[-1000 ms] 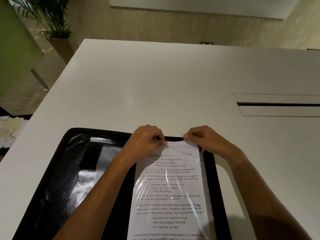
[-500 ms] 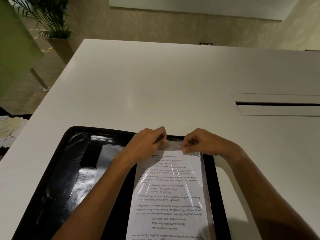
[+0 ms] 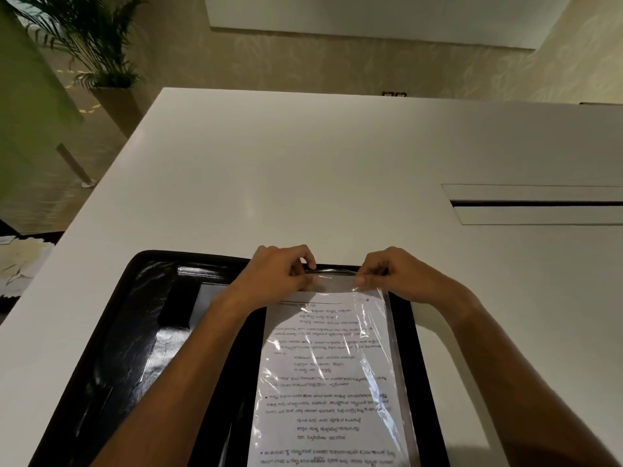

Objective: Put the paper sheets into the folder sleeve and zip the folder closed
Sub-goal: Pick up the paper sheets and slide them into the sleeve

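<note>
A black zip folder lies open on the white table, near its front edge. On the folder's right half lies a clear plastic sleeve holding printed paper sheets; the paper's top edge sits a little below the sleeve's mouth. My left hand pinches the sleeve's top edge at the left. My right hand pinches the same edge at the right. Both forearms cross the folder and hide part of its middle. I cannot see the zipper pull.
A recessed cable slot cuts into the table at the right. A potted palm stands on the floor beyond the table's far left corner. Pale papers lie low at the left, off the table.
The paper has slid down deeper into the sleeve, so clear plastic now shows above its top edge. Both hands have shifted slightly up along the sleeve's mouth.
</note>
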Tool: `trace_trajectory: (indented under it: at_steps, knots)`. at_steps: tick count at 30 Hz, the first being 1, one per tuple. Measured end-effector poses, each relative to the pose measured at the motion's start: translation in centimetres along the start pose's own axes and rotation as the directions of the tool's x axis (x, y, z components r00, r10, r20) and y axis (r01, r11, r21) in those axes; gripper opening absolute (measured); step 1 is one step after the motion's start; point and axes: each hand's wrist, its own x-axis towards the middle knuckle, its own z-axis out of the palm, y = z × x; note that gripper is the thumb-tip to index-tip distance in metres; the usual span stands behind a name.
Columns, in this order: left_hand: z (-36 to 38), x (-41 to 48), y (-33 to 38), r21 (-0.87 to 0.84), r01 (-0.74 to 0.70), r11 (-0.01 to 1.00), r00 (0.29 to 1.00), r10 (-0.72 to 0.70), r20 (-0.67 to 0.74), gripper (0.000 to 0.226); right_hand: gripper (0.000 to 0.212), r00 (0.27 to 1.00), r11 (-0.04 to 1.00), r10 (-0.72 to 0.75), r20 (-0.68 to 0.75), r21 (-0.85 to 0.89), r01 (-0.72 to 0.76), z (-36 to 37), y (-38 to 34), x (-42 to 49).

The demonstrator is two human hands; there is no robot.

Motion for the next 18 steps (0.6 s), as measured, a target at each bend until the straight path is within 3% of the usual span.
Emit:
trace_trajectory:
  at_steps: [4, 9, 12, 15, 18]
  knots:
    - [-0.9, -1.0, -0.4, 0.095, 0.009, 0.995, 0.999, -0.005, -0.044, 0.038, 0.024, 0.996, 0.999, 0.003, 0.085, -0.048, 0.001, 0.8, 0.0, -0.8]
    - [-1.3, -1.7, -1.1, 0.074, -0.016, 0.997, 0.998, 0.021, -0.063, 0.016, 0.025, 0.998, 0.998, -0.037, -0.052, -0.044, 0.035, 0.9, 0.1, -1.3]
    - [-2.0, -2.9, -1.6, 0.125, -0.026, 0.992, 0.986, 0.045, -0.157, 0.022, 0.02, 0.992, 0.992, -0.056, -0.114, -0.116, 0.043, 1.6, -0.1, -1.5]
    - [-3.1, -5.8, -2.0, 0.237, -0.012, 0.971, 0.932, 0.097, -0.349, 0.022, 0.002, 0.957, 0.99, -0.08, -0.278, -0.138, 0.043, 1.8, -0.6, -2.7]
    - [-4.3, -11.2, -3.2, 0.304, 0.125, 0.944, 0.817, 0.077, -0.572, 0.017, 0.011, 0.83, 0.957, -0.138, -0.54, -0.289, -0.03, 3.1, -1.5, -5.8]
